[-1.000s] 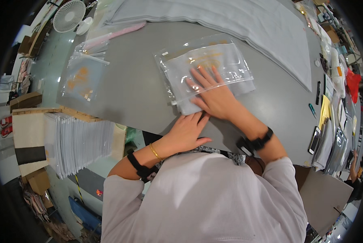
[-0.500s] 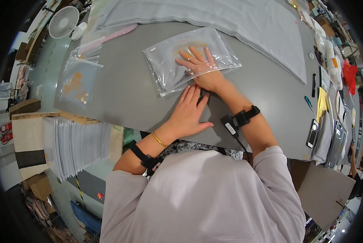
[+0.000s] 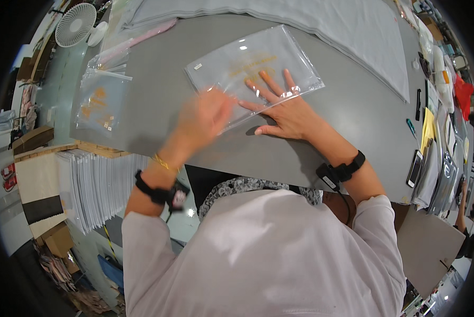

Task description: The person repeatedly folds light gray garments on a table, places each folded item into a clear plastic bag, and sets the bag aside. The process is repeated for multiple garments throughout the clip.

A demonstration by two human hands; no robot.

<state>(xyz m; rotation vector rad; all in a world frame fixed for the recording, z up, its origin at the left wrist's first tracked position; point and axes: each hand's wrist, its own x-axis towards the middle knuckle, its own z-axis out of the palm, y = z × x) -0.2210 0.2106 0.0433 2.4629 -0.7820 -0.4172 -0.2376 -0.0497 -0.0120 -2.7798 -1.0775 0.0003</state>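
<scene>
A clear plastic bag (image 3: pixel 247 53) with grey folded contents and orange print lies at an angle on the grey table (image 3: pixel 158 100). My right hand (image 3: pixel 287 113) is flat with fingers spread, reaching past the bag's near edge. Plastic glints beside those fingers; I cannot tell whether they are inside the bag or on top of it. My left hand (image 3: pixel 205 113), smeared by motion, is at the bag's near left corner. What its fingers do is not clear.
A stack of grey cloth (image 3: pixel 353 31) covers the table's far side. More printed bags (image 3: pixel 99 103) lie at the left, above a box of upright grey sheets (image 3: pixel 99 187). A white fan (image 3: pixel 76 25) stands far left. A phone (image 3: pixel 414 169) and pen (image 3: pixel 418 104) lie at right.
My left hand has moved left, away from my right hand, and is now blurred. My right hand has shifted slightly right and nearer. The bag has turned slightly and looks flatter.
</scene>
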